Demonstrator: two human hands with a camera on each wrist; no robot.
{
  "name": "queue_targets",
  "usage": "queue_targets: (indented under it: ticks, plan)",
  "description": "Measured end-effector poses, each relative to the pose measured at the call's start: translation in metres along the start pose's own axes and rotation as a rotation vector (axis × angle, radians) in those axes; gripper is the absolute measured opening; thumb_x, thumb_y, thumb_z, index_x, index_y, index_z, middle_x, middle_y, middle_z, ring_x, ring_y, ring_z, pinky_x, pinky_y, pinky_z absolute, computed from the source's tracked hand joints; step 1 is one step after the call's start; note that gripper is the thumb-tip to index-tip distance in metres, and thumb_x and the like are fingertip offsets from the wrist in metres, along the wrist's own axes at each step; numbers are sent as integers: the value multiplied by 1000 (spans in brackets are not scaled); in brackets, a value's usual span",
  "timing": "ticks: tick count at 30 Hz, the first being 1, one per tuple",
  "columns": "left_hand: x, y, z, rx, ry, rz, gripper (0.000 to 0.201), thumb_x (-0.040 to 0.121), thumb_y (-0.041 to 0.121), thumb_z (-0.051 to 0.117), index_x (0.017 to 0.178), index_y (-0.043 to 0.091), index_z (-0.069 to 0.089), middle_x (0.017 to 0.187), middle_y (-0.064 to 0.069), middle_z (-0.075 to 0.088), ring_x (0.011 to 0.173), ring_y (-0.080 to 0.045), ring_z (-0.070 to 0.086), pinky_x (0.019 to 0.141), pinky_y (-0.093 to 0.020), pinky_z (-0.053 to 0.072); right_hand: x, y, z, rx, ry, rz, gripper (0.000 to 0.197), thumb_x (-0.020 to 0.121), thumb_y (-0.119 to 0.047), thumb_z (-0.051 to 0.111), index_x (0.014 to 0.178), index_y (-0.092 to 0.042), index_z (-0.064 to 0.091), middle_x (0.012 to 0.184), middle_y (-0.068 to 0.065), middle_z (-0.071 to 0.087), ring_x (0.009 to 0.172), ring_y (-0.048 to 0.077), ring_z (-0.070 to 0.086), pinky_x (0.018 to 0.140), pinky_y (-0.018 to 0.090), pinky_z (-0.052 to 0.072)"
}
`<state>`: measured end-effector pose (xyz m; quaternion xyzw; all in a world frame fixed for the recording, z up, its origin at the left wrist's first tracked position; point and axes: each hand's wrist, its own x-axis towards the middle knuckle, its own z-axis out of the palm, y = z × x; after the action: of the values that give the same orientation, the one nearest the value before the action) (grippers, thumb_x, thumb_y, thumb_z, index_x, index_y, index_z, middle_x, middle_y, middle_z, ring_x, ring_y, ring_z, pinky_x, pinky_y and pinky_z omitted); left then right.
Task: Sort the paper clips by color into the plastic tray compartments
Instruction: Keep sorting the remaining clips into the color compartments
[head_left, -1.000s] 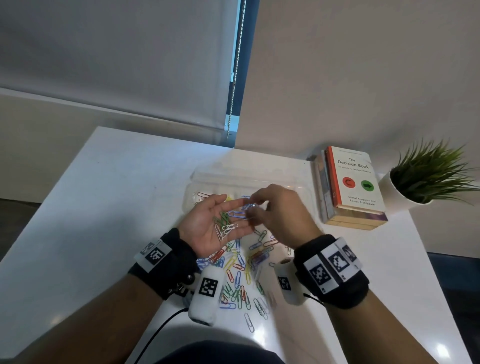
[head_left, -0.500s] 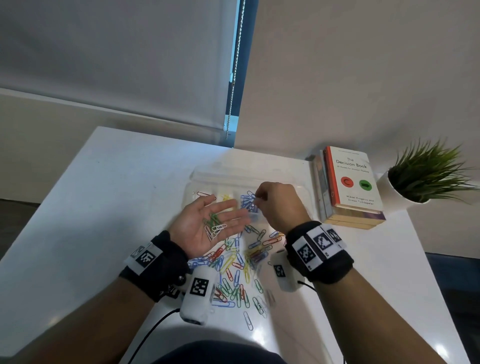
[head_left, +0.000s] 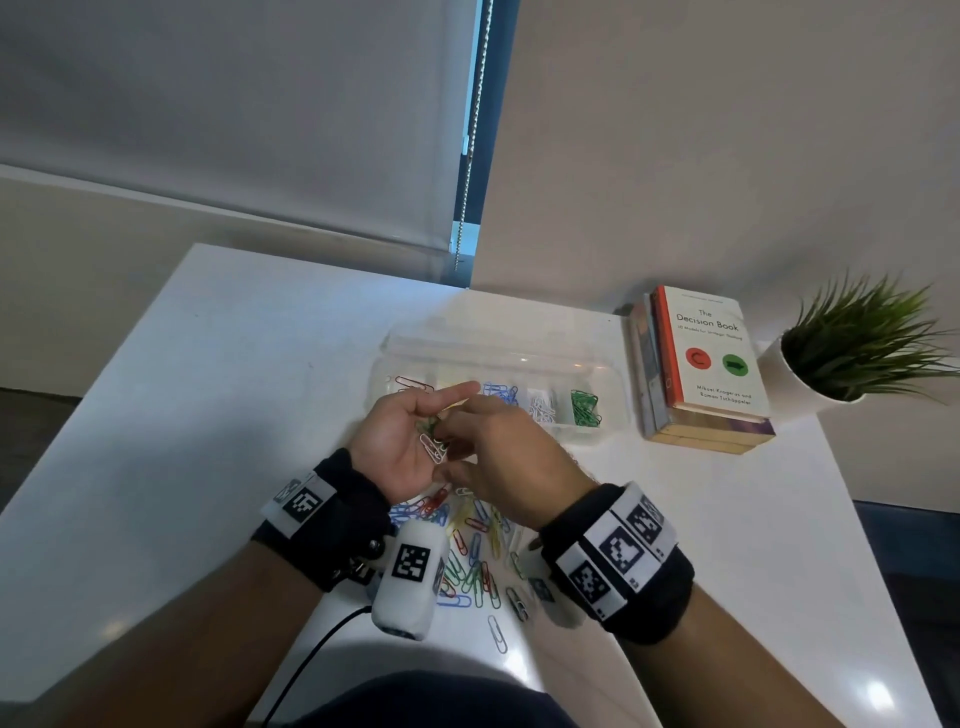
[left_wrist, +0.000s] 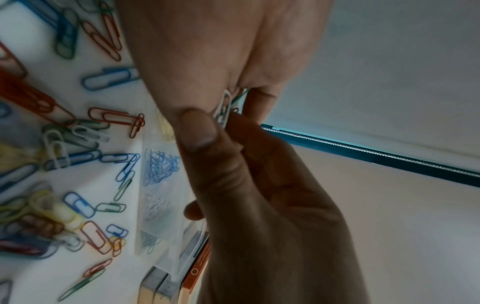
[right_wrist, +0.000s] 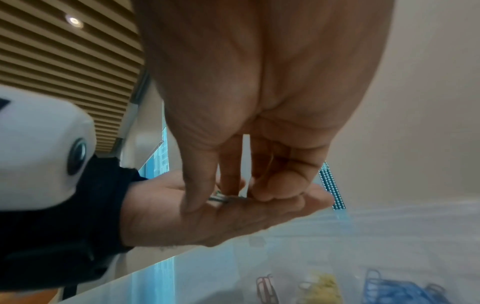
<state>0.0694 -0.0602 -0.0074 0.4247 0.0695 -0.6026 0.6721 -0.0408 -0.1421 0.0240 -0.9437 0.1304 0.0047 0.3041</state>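
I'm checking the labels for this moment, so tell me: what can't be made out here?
- Head view: right hand covers which clip in the left hand its fingers touch.
- Right wrist view: clips on the palm tiny, colours unclear.
- Head view: left hand hides the plastic tray's yellow compartment.
- Left wrist view: loose pile blurred.

Clear glossy plastic tray (head_left: 498, 348) on a smooth, shiny white table (head_left: 208, 415).
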Motion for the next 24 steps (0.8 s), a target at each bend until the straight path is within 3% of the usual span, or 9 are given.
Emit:
queue_targets:
  ticks: [3, 5, 9, 12, 16, 21, 24]
  plan:
    - [2, -2, 2, -6, 16, 2, 41, 93, 10, 34, 125, -1, 57, 128, -23, 59, 111, -33, 55, 76, -35, 42, -3, 1, 2, -4, 71, -40, 24, 78, -9, 71, 102, -7, 70, 107, 12, 62, 96, 30, 60, 80, 37, 49]
    - [2, -2, 4, -13, 11, 3, 41, 93, 9, 32, 125, -1, 57, 127, -24, 60, 111, -33, 57, 80, -35, 45, -4, 2, 4, 3, 105, -55, 22, 78, -7, 70, 99, -7, 70, 104, 11, 63, 94, 28, 60, 77, 35, 48]
    - [-1, 0, 5, -42, 15, 28, 48, 76, 6, 39, 117, -2, 60, 131, -27, 55, 115, -35, 50, 94, -38, 42, -6, 5, 4, 64, 180, -51, 12, 78, -5, 68, 89, -7, 68, 88, 7, 60, 84, 23, 55, 71, 33, 44]
    - [-1, 0, 5, -82, 8, 39, 49, 72, 4, 36, 115, -3, 59, 121, -27, 62, 109, -36, 54, 105, -42, 36, -7, 7, 6, 108, 213, -24, 10, 78, -3, 67, 87, -7, 67, 85, 5, 59, 82, 18, 53, 70, 26, 39]
    - [-3, 1, 6, -106, 4, 49, 50, 73, 3, 35, 117, -4, 58, 104, -26, 67, 88, -32, 67, 89, -40, 49, -7, 7, 6, 186, 249, 35, 8, 80, -6, 66, 85, -11, 67, 84, 1, 60, 76, 10, 49, 67, 19, 37]
    - [-2, 1, 6, -142, -24, 61, 51, 73, 3, 35, 119, -5, 54, 94, -24, 67, 86, -29, 60, 87, -38, 47, -6, 11, 5, 266, 268, 111, 8, 84, -11, 63, 87, -16, 68, 83, -1, 64, 74, 11, 56, 70, 26, 47]
    - [-2, 0, 6, -149, -60, 55, 47, 73, 5, 39, 116, -5, 56, 94, -23, 67, 81, -30, 65, 75, -36, 57, -6, 14, 3, 370, 320, 190, 5, 85, -12, 63, 84, -15, 67, 71, 0, 65, 63, 10, 55, 63, 31, 49]
